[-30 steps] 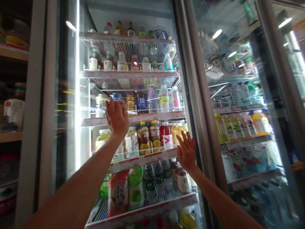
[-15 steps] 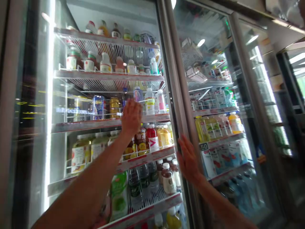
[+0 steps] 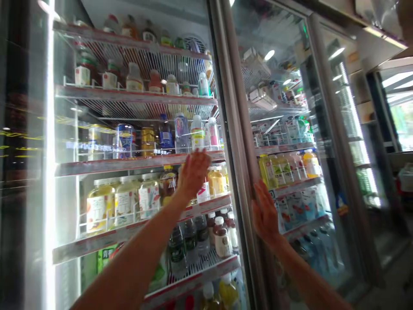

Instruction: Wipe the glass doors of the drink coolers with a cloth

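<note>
My left hand [image 3: 195, 174] is raised before the left cooler door, its fingers stretched out and nothing in them. It covers part of the shelf of jars and bottles; whether its palm touches the glass I cannot tell. Against the metal door frame [image 3: 237, 125], or just off it, my right hand [image 3: 266, 215] has its fingers extended upward and also holds nothing. Behind my left hand stand a jar with a yellow drink [image 3: 217, 181], a dark bottle with a yellow cap [image 3: 168, 178] and a partly hidden red bottle.
Wire shelves [image 3: 135, 95] of bottles, cans [image 3: 124, 141] and large jars [image 3: 100, 204] fill the left cooler. Right of the frame, another glass door shows yellow bottles [image 3: 266, 172] and cartons. A bright light strip [image 3: 50, 155] runs down the left side.
My left hand has moved right and down, from before the can shelf to the jar shelf. My right hand has shifted slightly right in view. The camera view has shifted too.
</note>
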{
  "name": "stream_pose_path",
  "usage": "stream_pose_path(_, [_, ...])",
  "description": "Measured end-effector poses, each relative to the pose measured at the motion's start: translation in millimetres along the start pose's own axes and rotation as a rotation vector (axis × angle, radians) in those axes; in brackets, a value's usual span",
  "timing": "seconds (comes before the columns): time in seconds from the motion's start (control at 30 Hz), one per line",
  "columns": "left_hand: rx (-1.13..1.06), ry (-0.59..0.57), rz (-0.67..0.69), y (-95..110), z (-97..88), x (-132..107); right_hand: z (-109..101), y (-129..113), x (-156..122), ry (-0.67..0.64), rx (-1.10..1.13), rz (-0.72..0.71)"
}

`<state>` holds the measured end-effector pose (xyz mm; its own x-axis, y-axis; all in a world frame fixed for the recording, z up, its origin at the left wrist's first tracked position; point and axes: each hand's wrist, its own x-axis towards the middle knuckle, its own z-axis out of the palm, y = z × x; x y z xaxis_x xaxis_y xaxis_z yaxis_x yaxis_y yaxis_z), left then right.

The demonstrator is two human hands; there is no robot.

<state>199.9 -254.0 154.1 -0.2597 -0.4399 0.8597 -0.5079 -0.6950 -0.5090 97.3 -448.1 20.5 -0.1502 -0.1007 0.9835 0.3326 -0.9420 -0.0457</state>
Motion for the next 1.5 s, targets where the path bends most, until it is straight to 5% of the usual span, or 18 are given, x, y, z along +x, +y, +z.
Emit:
stream_pose_path(0.07, [0.012,0.132,-0.283,-26.2,-9.7,4.7,-0.2,1.6,2.1,0.022,-0.006,0.023])
stream_pose_path(0.13, [0.006,0.137,-0.353,-26.6,-12.4,-2.4,4.0,-3.1,2.8,0.012,0.001,0.04])
stream_pose_path(0.2, [-0.005,0.012,-0.164,-3.7,-9.1,-24.6,10.3,-12.9,1.4,-0.014,0.018,0.032])
stream_pose_path(0.3, [-0.026,-0.204,0.31,34.1,-4.0,-68.9,17.7,-28.1,-3.1,-0.046,0.037,0.004])
stream_pose_path(0.37, [-0.017,-0.238,0.406,33.7,-8.6,-88.2,18.9,-32.6,-5.8,-0.07,0.041,-0.004])
stream_pose_path(0.43, [0.018,-0.165,0.255,7.0,-21.4,-92.0,17.6,-31.6,-6.9,-0.086,0.038,-0.004])
stream_pose_path(0.57, [0.105,0.114,-0.272,-63.2,-51.2,-77.6,17.0,-27.3,-6.0,-0.069,0.003,0.009])
stream_pose_path(0.63, [0.129,0.173,-0.339,-69.2,-56.0,-80.8,21.4,-31.4,-7.4,-0.054,-0.005,0.015])
stream_pose_path(0.83, [0.012,-0.217,0.235,13.4,-36.5,-143.9,42.6,-61.0,-23.8,-0.152,-0.007,-0.026])
stream_pose_path(0.9, [-0.019,-0.303,0.392,23.9,-35.0,-151.8,44.6,-65.0,-27.7,-0.184,-0.009,-0.046])
stream_pose_path(0.97, [-0.008,-0.276,0.354,15.2,-36.7,-143.8,42.3,-62.9,-28.3,-0.198,-0.01,-0.053])
stream_pose_path(1.13, [0.095,0.013,-0.106,-4.6,-29.9,-101.6,27.5,-45.5,-21.5,-0.146,-0.036,-0.004])
stream_pose_path(1.2, [0.069,-0.036,-0.053,16.8,-20.1,-100.2,22.4,-41.2,-20.9,-0.13,-0.041,0.009])
stream_pose_path(1.37, [-0.112,-0.286,0.428,87.3,-1.9,-126.5,10.5,-34.5,-28.5,-0.165,-0.061,0.002])
stream_pose_path(1.5, [-0.099,-0.315,0.458,79.9,-1.7,-121.3,-5.6,-20.0,-33.0,-0.19,-0.091,-0.021])
